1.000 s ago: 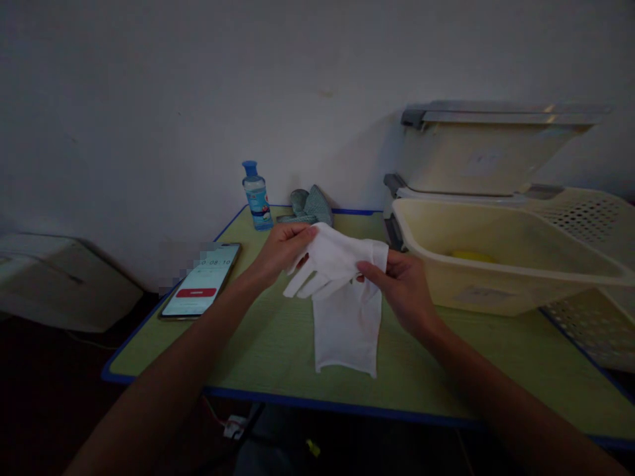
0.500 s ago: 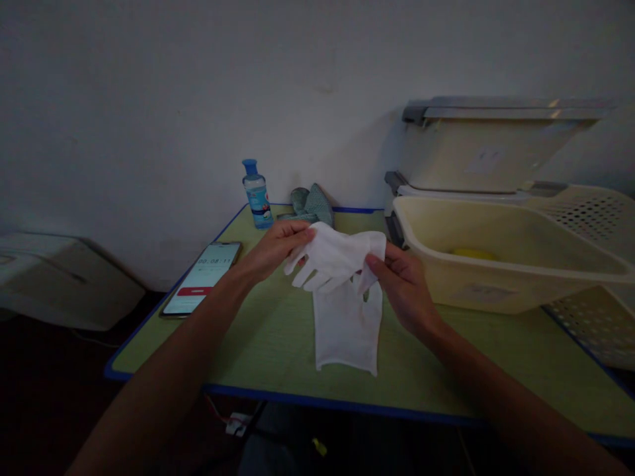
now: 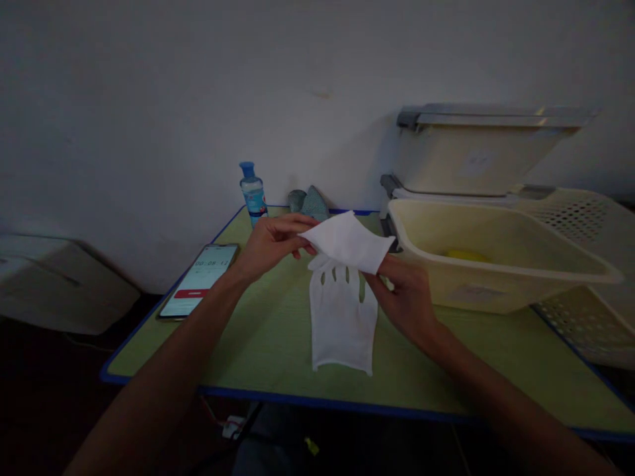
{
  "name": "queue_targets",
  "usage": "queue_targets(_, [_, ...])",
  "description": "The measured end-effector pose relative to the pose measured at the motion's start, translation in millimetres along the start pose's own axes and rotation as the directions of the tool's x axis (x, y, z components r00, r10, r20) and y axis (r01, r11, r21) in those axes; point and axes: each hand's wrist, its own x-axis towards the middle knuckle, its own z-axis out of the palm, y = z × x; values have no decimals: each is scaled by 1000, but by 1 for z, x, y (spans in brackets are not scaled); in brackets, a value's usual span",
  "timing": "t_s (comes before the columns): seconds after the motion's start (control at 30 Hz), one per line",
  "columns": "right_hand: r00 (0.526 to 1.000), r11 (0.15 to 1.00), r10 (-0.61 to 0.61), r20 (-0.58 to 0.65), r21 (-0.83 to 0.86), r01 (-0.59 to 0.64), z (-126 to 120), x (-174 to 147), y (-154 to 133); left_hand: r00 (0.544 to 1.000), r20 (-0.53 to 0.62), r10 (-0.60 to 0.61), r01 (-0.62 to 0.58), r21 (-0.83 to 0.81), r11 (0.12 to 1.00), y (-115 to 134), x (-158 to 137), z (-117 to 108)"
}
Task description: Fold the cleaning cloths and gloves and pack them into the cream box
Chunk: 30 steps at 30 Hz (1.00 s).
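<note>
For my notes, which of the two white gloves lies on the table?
The lower glove, spread on the green tabletop; the upper glove is held by the left hand and right hand.

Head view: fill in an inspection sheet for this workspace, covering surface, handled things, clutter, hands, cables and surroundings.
Surface: green table, blue edging.
Handled things: held white glove; flat white glove on the table.
Clutter: phone showing a timer, bottle, grey cloth-like item, cream bin containing something yellow.
Hands: left hand and right hand both hold the held white glove.
Cables: dark cable below the table.
Surroundings: pale wall behind; perforated basket at right.
</note>
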Motion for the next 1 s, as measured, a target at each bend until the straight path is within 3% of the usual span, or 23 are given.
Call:
queue_targets(0.1, [979,992,-115,169,-35,123,-18,-8,2,994,86,71,-68,-43,997,-7,-7,3])
queue_targets(0.2, [936,992,-91,340,-54,116,-27,-30,8,963,269,25,-33,29,999,-28,-23,12])
queue_targets(0.33, [865,989,-67,497,-78,122,-22,-57,19,934,356,-15,-45,159,986,-54,-43,27])
queue_targets(0.6, [890,983,-88,447,-105,150,-20,-61,23,942,326,86,-157,200,967,-49,-42,29])
queue_targets(0.7, [865,978,-92,493,-118,171,-20,-61,21,937,339,78,-174,263,949,-50,-44,29])
queue_targets(0.8, [853,965,-91,514,-164,202,-19,-61,20,929,368,42,-211,432,877,-51,-47,31])
queue_targets(0.9, [875,953,-100,473,-208,221,-20,-61,19,931,353,93,-291,563,774,-42,-51,32])
queue_targets(1.0, [877,953,-151,456,-168,251,-21,-60,16,900,390,194,-381,491,783,-28,-53,32])
